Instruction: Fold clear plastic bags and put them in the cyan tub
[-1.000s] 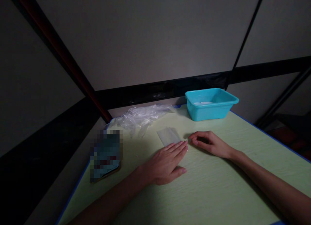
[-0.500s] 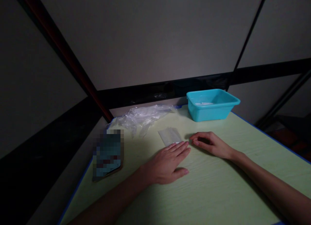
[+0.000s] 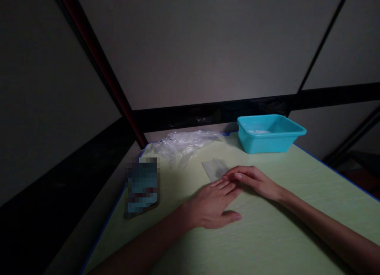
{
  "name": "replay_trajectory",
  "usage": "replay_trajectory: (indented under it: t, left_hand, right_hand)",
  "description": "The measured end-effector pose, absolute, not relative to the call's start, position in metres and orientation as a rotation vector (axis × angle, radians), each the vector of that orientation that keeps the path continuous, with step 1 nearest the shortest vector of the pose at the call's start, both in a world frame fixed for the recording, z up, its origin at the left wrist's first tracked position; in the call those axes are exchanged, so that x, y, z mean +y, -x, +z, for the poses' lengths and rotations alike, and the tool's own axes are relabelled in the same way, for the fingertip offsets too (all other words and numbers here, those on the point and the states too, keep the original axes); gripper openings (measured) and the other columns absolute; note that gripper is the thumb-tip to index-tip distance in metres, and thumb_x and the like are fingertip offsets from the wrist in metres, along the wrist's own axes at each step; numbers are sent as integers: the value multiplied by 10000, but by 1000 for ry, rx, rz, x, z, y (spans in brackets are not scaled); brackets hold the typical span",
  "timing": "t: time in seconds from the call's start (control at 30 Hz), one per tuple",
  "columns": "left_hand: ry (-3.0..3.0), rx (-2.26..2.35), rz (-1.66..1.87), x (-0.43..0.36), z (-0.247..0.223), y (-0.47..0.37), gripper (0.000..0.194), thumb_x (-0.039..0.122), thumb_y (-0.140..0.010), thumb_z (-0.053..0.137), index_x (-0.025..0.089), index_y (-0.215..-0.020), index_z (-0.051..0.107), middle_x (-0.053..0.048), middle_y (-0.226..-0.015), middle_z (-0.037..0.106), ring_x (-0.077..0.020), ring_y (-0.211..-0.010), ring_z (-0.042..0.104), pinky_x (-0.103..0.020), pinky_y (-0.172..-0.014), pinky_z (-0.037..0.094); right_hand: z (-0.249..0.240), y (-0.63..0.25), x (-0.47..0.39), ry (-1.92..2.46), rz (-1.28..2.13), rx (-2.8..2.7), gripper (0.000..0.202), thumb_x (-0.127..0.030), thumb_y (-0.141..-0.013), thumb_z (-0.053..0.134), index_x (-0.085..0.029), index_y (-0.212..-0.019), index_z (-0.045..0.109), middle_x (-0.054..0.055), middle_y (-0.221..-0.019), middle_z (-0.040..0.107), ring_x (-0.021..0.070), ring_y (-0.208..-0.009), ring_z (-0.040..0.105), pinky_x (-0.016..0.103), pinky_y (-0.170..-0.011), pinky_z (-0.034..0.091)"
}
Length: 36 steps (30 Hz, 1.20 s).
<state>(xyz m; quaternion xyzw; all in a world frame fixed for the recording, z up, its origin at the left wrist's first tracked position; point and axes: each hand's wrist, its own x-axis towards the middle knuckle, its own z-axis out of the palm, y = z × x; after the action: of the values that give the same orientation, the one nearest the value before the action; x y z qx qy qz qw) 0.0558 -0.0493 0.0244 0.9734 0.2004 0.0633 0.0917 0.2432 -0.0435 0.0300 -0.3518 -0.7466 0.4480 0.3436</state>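
Sheet of thin, translucent plastic [image 3: 213, 170] under a flat left hand [image 3: 212, 205], on the near side of the turquoise, rectangular plastic tub [image 3: 264, 144]

Through the head camera I have the small, greyish sheet lying flat, in front of the tub and to its left. The left hand is palm down, fingers straight, thumb spread away, gripping nothing; its fingertips lie at the sheet's near edge. The right hand [image 3: 258, 182], in front of the tub, arches with bent fingers whose tips overlap the left fingertips in my view. The light is dim and those tips crowd together, so I can't tell whether the right hand is pinching the sheet or merely resting there.

Left of the tub, at the far side of the pale green, blue-edged tabletop [image 3: 267, 241], I see a crumpled heap of clear plastic film [image 3: 184, 142]. Farther left of the tub, and nearer to me than it, is a rectangular, dark teal object [image 3: 142, 190] with a brown lower edge; its face is pixelated. Inside the tub I make out something flat and white [image 3: 259, 131]. Behind the tub stands a grey panelled wall [image 3: 208, 49], crossed by a glossy black band [image 3: 184, 118].
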Motion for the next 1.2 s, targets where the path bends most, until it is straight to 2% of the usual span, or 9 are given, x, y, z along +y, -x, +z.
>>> replay_trajectory:
  t: [0.1,0.2,0.33,0.43,0.57,0.7,0.87,1.2]
  left_hand:
    - [-2929,636,177,-51,26,-57,509,453,-802,420,114,-1181,416,-124,-1220,476,-239,-1134,417,-336,-966,286]
    - [-2944,681,89,-52,26,-57,435,454,-793,429,130,-1075,500,-103,-1040,591,-239,-942,545,-340,-829,405]
    - [-2963,751,16,-54,27,-57,425,497,-785,410,139,-959,559,-90,-891,633,-241,-777,586,-336,-683,454]
    - [-2979,743,73,-54,27,-57,418,493,-773,435,141,-958,563,-91,-922,632,-251,-821,579,-339,-723,441]
    - [-2952,715,154,-53,25,-56,452,485,-766,454,150,-1063,520,-96,-1069,585,-267,-962,535,-340,-795,410]
    - [-2892,736,90,-53,23,-54,491,505,-773,429,149,-1105,495,-103,-1074,584,-274,-953,541,-376,-829,387]
    - [-2835,671,154,-53,25,-54,632,502,-791,407,136,-1291,284,-123,-1282,422,-256,-1146,407,-371,-952,279]
    - [-2758,589,108,-47,25,-54,645,505,-819,354,122,-1322,225,-111,-1396,208,-218,-1272,195,-342,-1030,162]
  right_hand:
    - [30,-224,-37,756,1258,-2047,311,-334,-872,389,-134,-1020,575,72,-989,623,177,-928,564,337,-838,427]
    - [33,-210,-29,632,1203,-2255,305,-280,-886,367,-129,-1076,551,73,-1032,612,158,-948,557,306,-847,421]
    - [39,-203,-21,519,1077,-2542,351,-241,-902,317,-118,-1195,466,97,-1177,533,154,-1063,494,292,-916,371]
    - [42,-202,-18,450,988,-2675,387,-239,-904,302,-105,-1255,396,103,-1272,443,157,-1189,363,301,-992,286]
    - [40,-200,-12,394,903,-2782,428,-258,-905,300,-104,-1304,308,85,-1334,356,146,-1266,199,315,-1044,186]
    - [33,-197,-1,378,792,-2841,430,-286,-910,277,-96,-1293,326,78,-1365,295,145,-1283,130,333,-1062,109]
    - [25,-194,15,486,674,-2862,427,-341,-910,263,-159,-1286,350,35,-1383,257,154,-1285,118,344,-1056,104]
    - [19,-188,34,580,452,-2909,427,-362,-900,296,-231,-1307,301,-7,-1401,208,151,-1287,107,329,-1046,125]
